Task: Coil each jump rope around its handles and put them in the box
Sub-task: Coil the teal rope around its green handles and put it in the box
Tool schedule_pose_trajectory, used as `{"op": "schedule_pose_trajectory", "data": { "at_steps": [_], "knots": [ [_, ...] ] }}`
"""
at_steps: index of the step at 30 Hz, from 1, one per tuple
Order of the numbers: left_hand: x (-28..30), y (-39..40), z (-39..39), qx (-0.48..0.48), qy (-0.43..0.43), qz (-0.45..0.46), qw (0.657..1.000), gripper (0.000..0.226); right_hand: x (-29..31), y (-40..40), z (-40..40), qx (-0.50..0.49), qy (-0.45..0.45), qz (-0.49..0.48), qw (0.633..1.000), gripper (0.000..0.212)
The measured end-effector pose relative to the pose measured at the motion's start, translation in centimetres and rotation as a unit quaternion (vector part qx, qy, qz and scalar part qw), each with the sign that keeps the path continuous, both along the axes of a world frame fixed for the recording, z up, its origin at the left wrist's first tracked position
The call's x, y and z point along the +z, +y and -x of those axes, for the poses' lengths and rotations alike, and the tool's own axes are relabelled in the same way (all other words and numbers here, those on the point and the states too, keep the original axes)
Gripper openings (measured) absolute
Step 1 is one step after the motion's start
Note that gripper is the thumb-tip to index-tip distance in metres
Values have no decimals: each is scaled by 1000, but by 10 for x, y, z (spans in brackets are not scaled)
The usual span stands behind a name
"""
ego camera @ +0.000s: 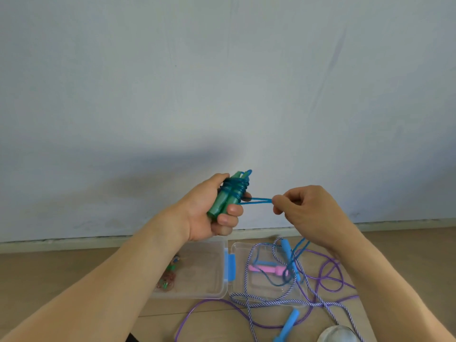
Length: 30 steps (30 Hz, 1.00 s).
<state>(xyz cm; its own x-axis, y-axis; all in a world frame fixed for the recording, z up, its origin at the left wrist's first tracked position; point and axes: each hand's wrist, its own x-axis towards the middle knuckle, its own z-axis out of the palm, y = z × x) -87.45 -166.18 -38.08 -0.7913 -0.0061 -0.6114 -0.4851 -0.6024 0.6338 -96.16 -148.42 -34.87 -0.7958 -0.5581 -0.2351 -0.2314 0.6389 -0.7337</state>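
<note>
My left hand [209,218] grips two green handles [223,204] held side by side, with blue rope [234,186] coiled round their upper part. A short loop of that blue rope [257,201] runs right to my right hand [311,213], which pinches its end. Below on the floor stands the clear plastic box [217,293] with a coiled rope bundle [166,280] inside at its left. The box's lid [240,248] lies open to the right. On the lid rest pink handles [267,269] and a blue handle [286,245].
Loose ropes sprawl over the lid and wooden floor: a purple rope [328,272], a blue-white striped rope [249,317] and a light blue handle [290,322]. A grey-white round object [338,335] sits at the bottom edge. A pale wall with a baseboard [74,244] rises behind.
</note>
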Motion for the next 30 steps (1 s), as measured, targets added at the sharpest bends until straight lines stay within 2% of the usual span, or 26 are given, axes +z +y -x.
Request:
{"op": "schedule_pose_trajectory", "data": {
  "at_steps": [6, 9, 11, 13, 15, 17, 20, 22, 24, 25, 27, 30],
  "knots": [
    [6, 4, 3, 29, 47, -59, 997, 45, -2, 1, 7, -58, 6, 16, 998, 29],
    [9, 5, 3, 38, 49, -65, 996, 46, 0, 4, 9, -73, -38, 46, 996, 29],
    [10, 6, 4, 47, 35, -31, 998, 50, 2, 7, 11, -80, -88, 73, 990, 28],
    [9, 10, 5, 58, 12, 68, 996, 50, 4, 9, 11, -79, -146, 114, 979, 27],
    [8, 16, 6, 66, -4, 199, 978, 49, 6, 9, 8, -52, -181, 132, 973, 27],
    [6, 21, 6, 60, -11, 313, 948, 52, 9, 8, 2, 0, -208, 122, 971, 28],
    [0, 27, 7, 21, -8, 437, 899, 59, 10, 5, -8, 71, -213, 88, 970, 25],
    [-7, 31, 8, -32, 0, 518, 855, 62, 8, 3, -12, 109, -200, 65, 972, 23],
    [-12, 36, 7, -105, -6, 562, 821, 69, 6, 3, -14, 142, -185, 48, 971, 21],
    [-15, 38, 6, -149, -16, 560, 815, 73, 6, 3, -15, 161, -162, 34, 973, 19],
    [-12, 41, 3, -250, -42, 505, 825, 80, 6, 4, -14, 203, -89, -8, 975, 18],
    [-7, 38, 1, -352, -56, 331, 874, 96, 2, 5, -13, 211, -5, -44, 976, 21]
  ]
}}
